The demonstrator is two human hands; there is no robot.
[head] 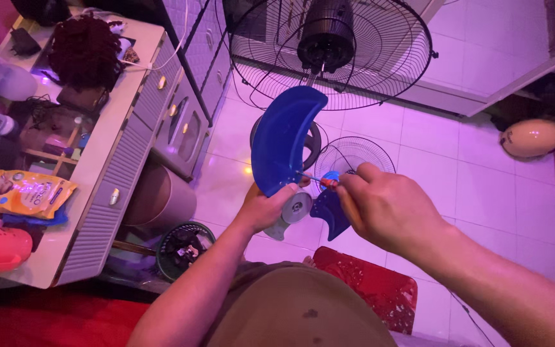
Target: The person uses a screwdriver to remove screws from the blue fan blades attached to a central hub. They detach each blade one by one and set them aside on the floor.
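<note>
Blades (285, 140) of blue plastic, belonging to a fan propeller, sit in mid-air above the tiled floor (483, 173), just in front of the person's lap. The left hand (266, 209) grips the propeller from below, thumb pressed on the lower edge of the big upright blade, fingers wrapped around the back near the silver hub (297, 208). A second blade (329, 215) hangs lower, partly behind the right hand (390, 209). That hand is closed around a screwdriver (321, 181), fingers curled tight on the handle, its thin shaft pointing left with the tip touching the blade near the hub.

Risk, as I judge it: the propeller has no rest under it, so a hard push on the tool could make the tip skid across the smooth plastic and scratch it, or run toward the left thumb, which lies close by. A loose grip could also let the propeller tip or drop onto the tiles. Whether a screw sits under the tip is too small to tell; if one does, it could fall and roll away.

Behind the blades stands the fan itself, its wire guard (380, 58) and dark motor (325, 35) facing the person. A loose grille (354, 154) lies flat on the floor beyond the hands. A red cloth (380, 286) lies by the knee. To the left runs a white cabinet (130, 135) with cluttered top, a snack bag (27, 193) on it, and a small basket (181, 247) at its foot. A pale egg-shaped thing (531, 138) rests far right.
</note>
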